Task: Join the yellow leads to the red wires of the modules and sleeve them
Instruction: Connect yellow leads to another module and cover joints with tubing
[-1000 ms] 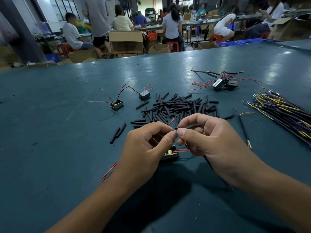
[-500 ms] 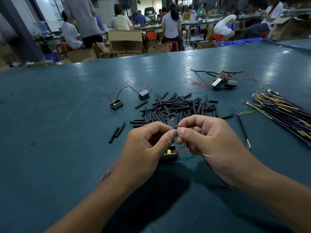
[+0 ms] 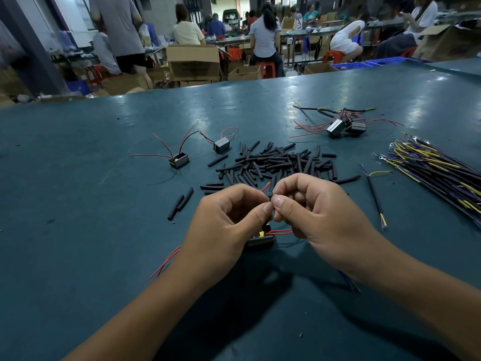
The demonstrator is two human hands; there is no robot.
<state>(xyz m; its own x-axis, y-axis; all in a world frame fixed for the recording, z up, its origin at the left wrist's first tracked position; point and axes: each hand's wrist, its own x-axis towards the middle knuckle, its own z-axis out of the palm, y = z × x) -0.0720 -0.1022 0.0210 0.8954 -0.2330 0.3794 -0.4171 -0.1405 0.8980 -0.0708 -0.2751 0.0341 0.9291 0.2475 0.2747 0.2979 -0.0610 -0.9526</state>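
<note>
Both hands meet over the near centre of the green surface (image 3: 78,230). Left hand (image 3: 223,225) and right hand (image 3: 320,220) have thumb and forefinger tips pressed together, fingers closed on a small dark joint where a red wire (image 3: 266,187) pokes up. The pinch sits a little higher and tighter than a second ago, and the black sleeve (image 3: 272,185) now stands more upright above the fingertips. Judgement: the twist of lead to wire is near finished, the sleeve about to slide over the joint.

The module (image 3: 260,240) being worked lies on the surface just under the hands, partly hidden, with a red loop at its right. Whether the yellow lead is in the pinch cannot be told; only a speck of yellow shows below the right thumb.

Far of the hands: loose sleeve pile (image 3: 281,162). Far left: two untouched modules (image 3: 178,160). Far right: finished modules (image 3: 343,126). Right edge: bundle of leads (image 3: 437,173).
</note>
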